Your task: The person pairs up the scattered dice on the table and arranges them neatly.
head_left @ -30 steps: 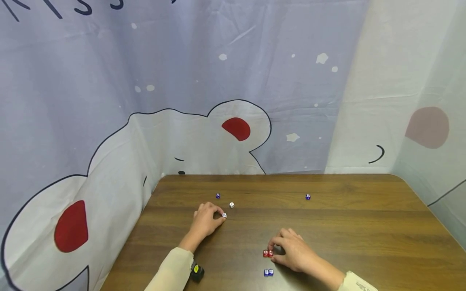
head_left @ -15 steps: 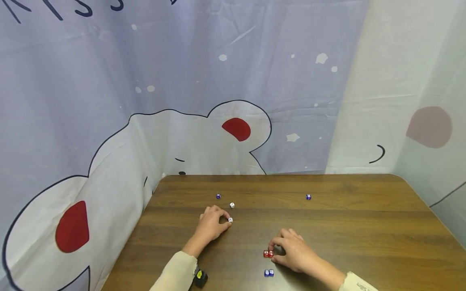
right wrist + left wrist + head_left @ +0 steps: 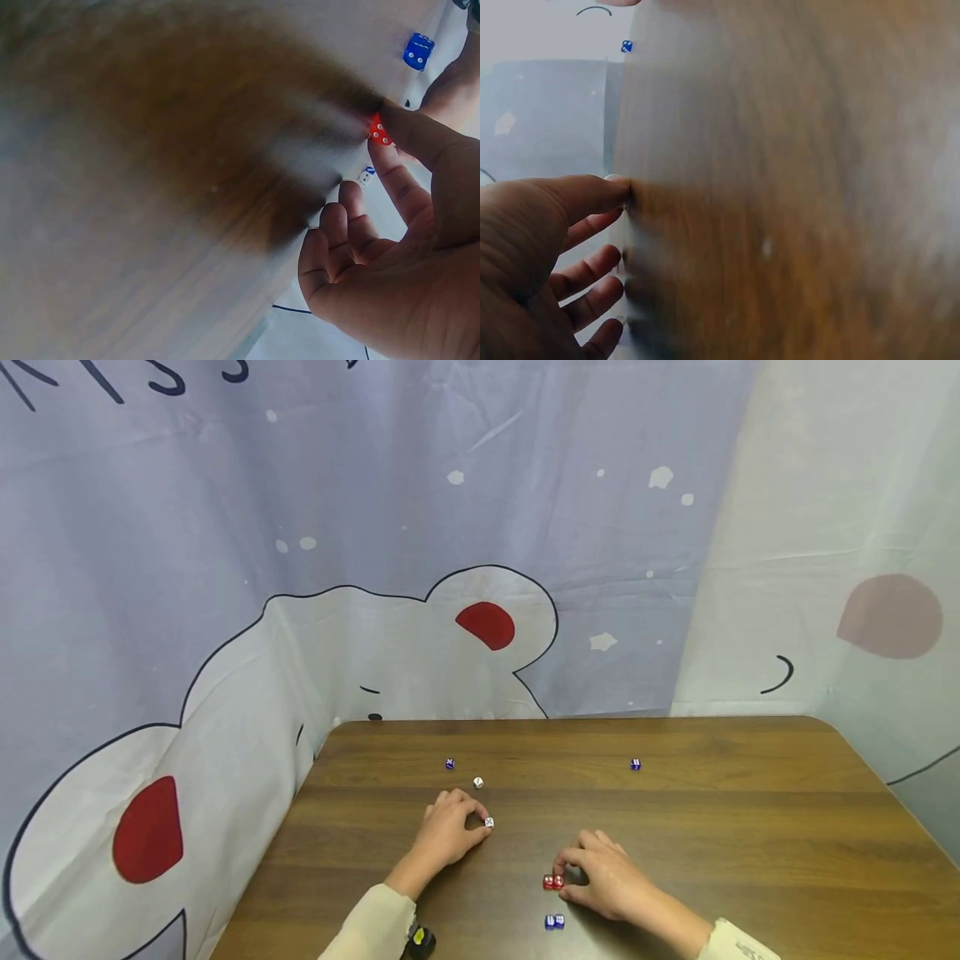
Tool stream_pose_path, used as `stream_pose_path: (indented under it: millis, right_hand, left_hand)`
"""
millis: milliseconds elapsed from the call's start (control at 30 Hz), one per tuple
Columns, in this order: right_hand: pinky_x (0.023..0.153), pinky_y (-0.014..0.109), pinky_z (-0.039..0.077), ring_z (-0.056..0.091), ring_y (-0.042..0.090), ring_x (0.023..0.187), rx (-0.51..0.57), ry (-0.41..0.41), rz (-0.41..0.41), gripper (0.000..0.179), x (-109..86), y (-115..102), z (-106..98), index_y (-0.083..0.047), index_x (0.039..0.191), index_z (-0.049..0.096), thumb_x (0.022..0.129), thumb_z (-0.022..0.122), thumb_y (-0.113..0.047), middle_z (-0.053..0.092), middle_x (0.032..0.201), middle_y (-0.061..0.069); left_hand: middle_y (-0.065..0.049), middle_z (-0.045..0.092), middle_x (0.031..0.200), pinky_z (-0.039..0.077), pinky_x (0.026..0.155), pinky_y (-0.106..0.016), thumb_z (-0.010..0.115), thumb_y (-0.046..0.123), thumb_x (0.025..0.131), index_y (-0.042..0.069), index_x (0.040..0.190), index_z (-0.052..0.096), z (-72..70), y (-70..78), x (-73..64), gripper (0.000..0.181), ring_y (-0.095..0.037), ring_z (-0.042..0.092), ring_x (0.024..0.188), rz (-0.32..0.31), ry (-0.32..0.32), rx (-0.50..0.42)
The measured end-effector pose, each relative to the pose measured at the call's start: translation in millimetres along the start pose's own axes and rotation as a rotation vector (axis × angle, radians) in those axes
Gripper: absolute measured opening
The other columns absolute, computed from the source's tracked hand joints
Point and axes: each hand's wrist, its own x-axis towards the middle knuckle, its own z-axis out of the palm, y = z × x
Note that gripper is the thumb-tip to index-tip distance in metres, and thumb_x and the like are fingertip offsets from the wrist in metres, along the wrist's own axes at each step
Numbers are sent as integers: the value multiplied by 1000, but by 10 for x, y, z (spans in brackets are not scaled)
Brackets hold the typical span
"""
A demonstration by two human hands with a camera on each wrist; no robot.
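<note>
My left hand (image 3: 444, 833) pinches a white die (image 3: 489, 822) between thumb and forefinger, low over the wooden table. In the left wrist view the thumb and forefinger meet, mostly hiding what they grip, while the other fingers are loosely bent. Two red dice sit side by side; my right hand (image 3: 603, 878) pinches the right-hand red die (image 3: 558, 882) with thumb and forefinger. The left-hand red die (image 3: 548, 882) adjoins it. Nearer the body, two blue dice (image 3: 550, 922) lie together. Another white die (image 3: 478, 783) rests beyond the left hand.
Toward the table's far edge lie one blue die (image 3: 450, 763) on the left and another blue die (image 3: 636, 764) on the right. A printed curtain (image 3: 600, 568) hangs behind the table (image 3: 712, 827). A black device (image 3: 422, 941) is strapped at the left wrist.
My left hand has moved right and nearer the body with the white die, toward the red pair. The right hand and the other dice have stayed in place.
</note>
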Motion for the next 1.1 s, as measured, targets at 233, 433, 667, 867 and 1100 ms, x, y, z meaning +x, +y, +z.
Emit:
stream_pose_path:
  millis: [233,433,667,867,1100]
  right_hand:
    - [73,30,35,42,9,89,-2,5,-3,22,-4,-2,2,-33,90,67,78,85,-31,52,95,-12]
    - [73,30,35,43,9,88,-10,19,-10,22,1,-2,8,-33,90,67,77,86,-31,52,94,-12]
    - [73,30,35,43,8,89,-4,9,-5,22,3,-5,3,-33,89,67,78,86,-31,52,95,-13]
    - [74,31,36,43,8,89,-4,3,0,22,8,-10,-4,-32,90,68,78,86,-31,52,95,-12]
    - [73,31,36,42,8,88,-1,-11,2,22,9,-16,-22,-32,91,68,78,86,-31,52,95,-12]
  left_hand:
    - [3,62,107,39,84,-42,80,35,86,25,90,72,30,74,-17,13,-21,53,104,31,0,0]
    - [3,62,106,38,83,-40,79,35,87,25,90,72,51,136,-34,13,-20,53,102,42,-8,2]
    - [7,61,105,38,83,-38,79,37,86,27,90,72,106,192,-57,12,-16,52,100,55,-10,8]
    - [8,60,102,37,81,-36,80,36,86,27,90,72,131,241,-85,13,-14,50,97,77,-20,12]
    - [8,60,102,37,80,-34,81,36,84,28,91,72,164,304,-101,14,-13,50,97,96,-22,28]
